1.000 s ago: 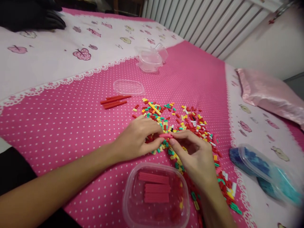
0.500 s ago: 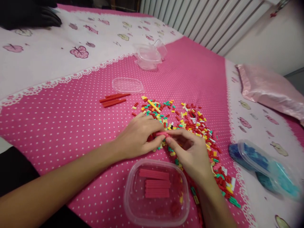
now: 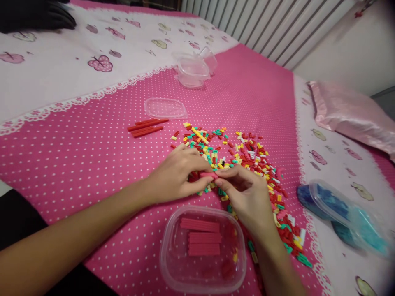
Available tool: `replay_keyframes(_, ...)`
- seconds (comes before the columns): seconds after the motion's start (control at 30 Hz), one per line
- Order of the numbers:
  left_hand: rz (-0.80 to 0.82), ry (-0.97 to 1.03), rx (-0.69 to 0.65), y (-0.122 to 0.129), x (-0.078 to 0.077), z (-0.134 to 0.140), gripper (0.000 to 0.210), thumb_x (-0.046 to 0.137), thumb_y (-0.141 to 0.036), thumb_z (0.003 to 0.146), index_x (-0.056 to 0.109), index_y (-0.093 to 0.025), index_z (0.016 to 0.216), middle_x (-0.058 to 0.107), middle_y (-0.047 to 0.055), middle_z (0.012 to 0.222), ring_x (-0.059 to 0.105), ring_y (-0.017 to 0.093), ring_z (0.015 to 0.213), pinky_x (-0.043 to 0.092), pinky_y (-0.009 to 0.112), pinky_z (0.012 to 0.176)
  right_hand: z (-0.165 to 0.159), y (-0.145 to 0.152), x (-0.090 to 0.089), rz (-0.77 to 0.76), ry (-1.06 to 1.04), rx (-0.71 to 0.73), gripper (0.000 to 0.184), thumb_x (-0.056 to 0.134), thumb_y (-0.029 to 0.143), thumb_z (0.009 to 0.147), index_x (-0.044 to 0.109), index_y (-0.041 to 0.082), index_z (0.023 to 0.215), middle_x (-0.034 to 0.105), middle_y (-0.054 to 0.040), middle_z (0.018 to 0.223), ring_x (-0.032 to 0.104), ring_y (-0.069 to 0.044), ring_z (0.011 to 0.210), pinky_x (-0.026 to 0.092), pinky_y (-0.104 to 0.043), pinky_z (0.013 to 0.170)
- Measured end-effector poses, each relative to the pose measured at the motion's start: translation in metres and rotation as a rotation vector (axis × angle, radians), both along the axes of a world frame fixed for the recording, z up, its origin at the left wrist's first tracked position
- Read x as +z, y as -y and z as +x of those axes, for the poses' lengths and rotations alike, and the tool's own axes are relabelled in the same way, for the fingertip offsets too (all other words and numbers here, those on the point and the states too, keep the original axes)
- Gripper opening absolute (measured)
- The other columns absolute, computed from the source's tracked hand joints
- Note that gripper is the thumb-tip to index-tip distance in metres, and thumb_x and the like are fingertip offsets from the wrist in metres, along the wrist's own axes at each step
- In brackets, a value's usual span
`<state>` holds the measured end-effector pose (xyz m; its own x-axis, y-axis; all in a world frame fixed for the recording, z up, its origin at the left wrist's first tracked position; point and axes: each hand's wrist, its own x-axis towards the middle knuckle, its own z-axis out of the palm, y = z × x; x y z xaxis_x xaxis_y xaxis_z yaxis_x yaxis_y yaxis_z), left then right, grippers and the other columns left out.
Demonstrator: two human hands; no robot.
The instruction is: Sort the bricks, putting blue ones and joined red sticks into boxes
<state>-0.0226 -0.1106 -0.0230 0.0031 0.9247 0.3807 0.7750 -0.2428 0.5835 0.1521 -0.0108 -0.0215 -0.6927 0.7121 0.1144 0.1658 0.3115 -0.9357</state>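
Between both hands is a short stick of pink plastic blocks. My left hand pinches it from the left with thumb and fingers. My right hand grips its right end between thumb and fingertips. Under and behind the hands spreads a pile of small loose plastic blocks in red, yellow, green, white and pink. Just in front of the hands stands a clear plastic container, with pink block sticks lying in its middle. Some red and yellow pieces show through its right side.
Red sticks and a clear lid lie at the left beyond the hands. Farther back are stacked clear containers. At the right are containers of blue and teal pieces and a pink pillow. A black glove shows top left.
Both hands keep their pinch on the pink stick, with only a slight shift of the fingers. The view has tilted a little; the surrounding things stay in place.
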Motion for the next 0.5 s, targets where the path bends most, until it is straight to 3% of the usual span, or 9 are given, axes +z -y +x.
replay_keyframes(0.27, 0.035, -0.072, -0.013, 0.0006, -0.0008, 0.0007, 0.024, 0.054, -0.028, 0.096, 0.07, -0.017, 0.083, 0.067, 0.001, 0.074, 0.055, 0.018, 0.079, 0.031, 0.035, 0.079, -0.0013, 0.0028, 0.0007, 0.046, -0.001, -0.034, 0.004, 0.078, 0.024, 0.08, 0.074, 0.023, 0.079, 0.077, -0.0008, 0.077, 0.071, -0.017, 0.071, 0.056, -0.029, 0.068)
replay_keyframes(0.5, 0.079, -0.015, 0.016, 0.0011, 0.0018, 0.0011, 0.019, 0.057, -0.026, 0.095, 0.072, -0.016, 0.088, 0.068, 0.0, 0.076, 0.056, 0.016, 0.077, 0.033, 0.033, 0.078, -0.0011, 0.0068, 0.0039, 0.066, -0.06, -0.106, 0.003, 0.079, 0.023, 0.079, 0.076, 0.023, 0.081, 0.078, -0.0014, 0.078, 0.072, -0.017, 0.071, 0.058, -0.029, 0.067)
